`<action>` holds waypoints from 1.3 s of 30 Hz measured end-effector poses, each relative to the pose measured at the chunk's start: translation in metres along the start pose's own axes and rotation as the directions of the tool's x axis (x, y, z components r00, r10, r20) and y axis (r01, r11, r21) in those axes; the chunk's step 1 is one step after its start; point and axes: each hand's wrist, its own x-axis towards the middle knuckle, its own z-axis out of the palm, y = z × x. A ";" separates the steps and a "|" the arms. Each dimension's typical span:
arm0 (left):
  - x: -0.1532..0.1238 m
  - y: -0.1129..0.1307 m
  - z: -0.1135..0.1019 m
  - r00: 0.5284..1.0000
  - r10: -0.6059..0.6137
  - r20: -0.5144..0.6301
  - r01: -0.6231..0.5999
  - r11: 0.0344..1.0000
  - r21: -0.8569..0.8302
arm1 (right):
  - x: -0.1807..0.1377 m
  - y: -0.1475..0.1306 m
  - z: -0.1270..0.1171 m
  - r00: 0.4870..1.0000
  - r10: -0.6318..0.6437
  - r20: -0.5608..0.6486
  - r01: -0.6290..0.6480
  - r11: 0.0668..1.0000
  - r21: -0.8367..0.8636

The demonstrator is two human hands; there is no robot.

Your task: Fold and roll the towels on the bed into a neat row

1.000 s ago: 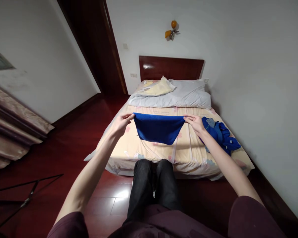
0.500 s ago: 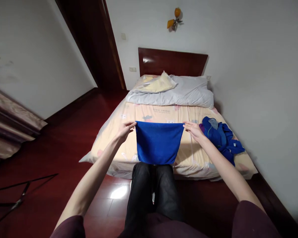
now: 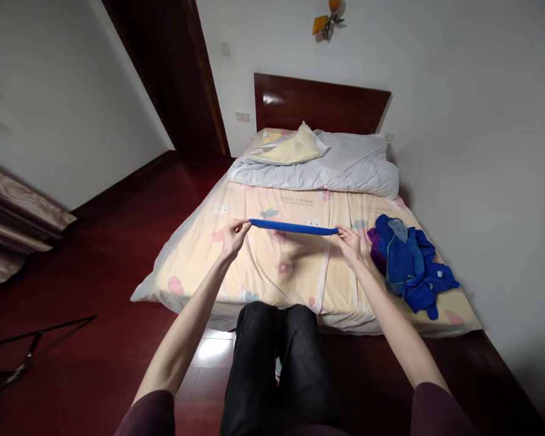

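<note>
A blue cloth (image 3: 293, 227) is stretched above the bed, seen nearly edge-on as a narrow strip. Its left end is pinched in my left hand (image 3: 235, 236), between thumb and fingers. My right hand (image 3: 349, 243) pinches the opposite end, slightly lower in the view. The cloth's face is hidden at this angle. Beneath it, a soft shadow falls on the cream bedsheet (image 3: 236, 272), which has a pink and blue-green print. To the right of my right hand lies a crumpled heap of blue cloths (image 3: 411, 260), with a purple piece and a grey patch among them.
Toward the wooden headboard (image 3: 320, 104) lie a grey-white quilt (image 3: 354, 163) and a pale yellow pillow or cloth (image 3: 295, 148). My knees meet the bed's near edge. A thin black metal frame (image 3: 31, 351) stands on the red floor at left, near a curtain (image 3: 20, 221).
The cloth, which hung down showing its broad face, has swung up to lie almost edge-on. Both hands keep their hold at its ends. The view has shifted slightly.
</note>
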 end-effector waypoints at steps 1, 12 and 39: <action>-0.013 -0.012 -0.006 1.000 -0.014 0.023 0.013 1.000 0.020 | -0.011 0.014 -0.001 0.999 0.027 0.019 -0.027 1.000 -0.008; -0.146 -0.142 -0.052 0.738 -0.588 0.330 0.464 0.798 0.384 | -0.152 0.153 -0.010 0.806 0.537 0.251 -0.507 0.844 -0.177; -0.179 -0.164 -0.064 0.697 -0.687 0.207 0.625 0.723 0.295 | -0.172 0.176 -0.014 0.845 0.529 0.080 -0.527 0.848 -0.046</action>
